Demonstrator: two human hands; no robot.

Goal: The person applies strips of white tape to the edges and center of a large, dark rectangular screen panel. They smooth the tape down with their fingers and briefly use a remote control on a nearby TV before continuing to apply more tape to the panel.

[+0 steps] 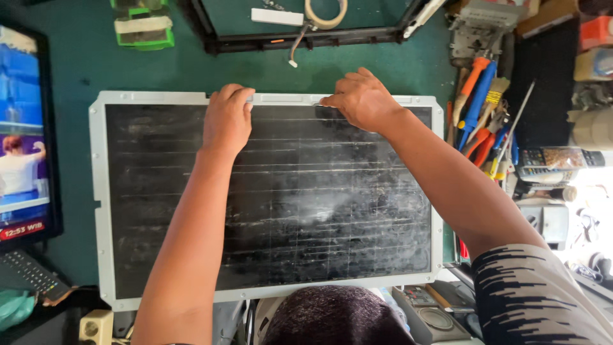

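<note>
A large flat panel [268, 198] with a dusty black face and a pale grey frame lies on the green work surface. My left hand [227, 118] rests on its far edge, fingers curled over the frame's top rim. My right hand [361, 99] sits a little to the right on the same far edge, fingertips pressing at the rim. Neither hand holds a loose object. Both forearms stretch across the panel's face. A dark-haired head [332, 316] shows at the bottom.
A lit screen [22, 134] stands at the left with a remote [29, 275] below it. Screwdrivers and other tools [482, 115] lie in a heap at the right. A black frame [306, 38] with a tape roll [325, 13] sits beyond the panel.
</note>
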